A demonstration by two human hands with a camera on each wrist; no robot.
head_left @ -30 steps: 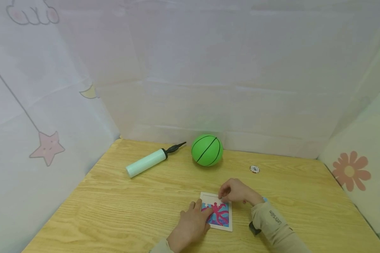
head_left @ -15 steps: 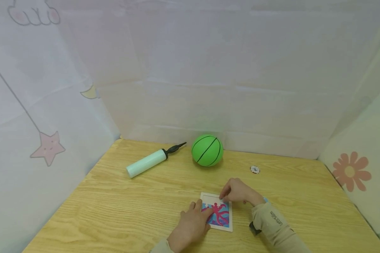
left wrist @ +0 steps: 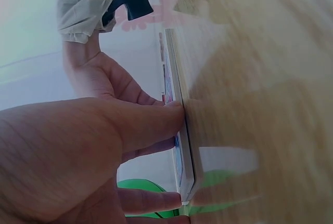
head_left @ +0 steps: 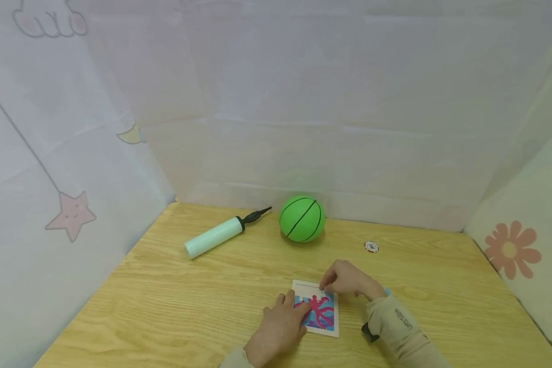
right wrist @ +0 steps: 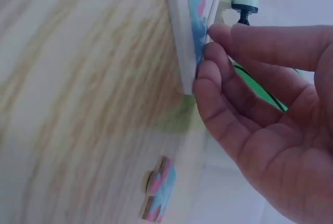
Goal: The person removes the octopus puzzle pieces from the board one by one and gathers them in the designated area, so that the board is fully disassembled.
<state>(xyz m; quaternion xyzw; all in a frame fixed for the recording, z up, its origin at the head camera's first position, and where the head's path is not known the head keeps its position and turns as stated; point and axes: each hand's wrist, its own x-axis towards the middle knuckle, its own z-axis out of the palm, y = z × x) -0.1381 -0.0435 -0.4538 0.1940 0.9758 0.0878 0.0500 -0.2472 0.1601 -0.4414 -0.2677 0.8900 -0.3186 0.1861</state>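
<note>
Both hands rest on the jigsaw puzzle tray (head_left: pixel 316 308): left hand (head_left: pixel 278 327) presses flat at 9 o'clock, right hand (head_left: pixel 347 278) fingertips press at 1 o'clock, gripping nothing.

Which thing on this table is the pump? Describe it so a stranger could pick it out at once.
Start at the wooden table and look to its far edge, where a green ball sits by the back wall. Just left of the ball, lying flat, is the pump. It is the only long tube there: a pale mint cylinder with a black tapered nozzle pointing at the ball.
</note>
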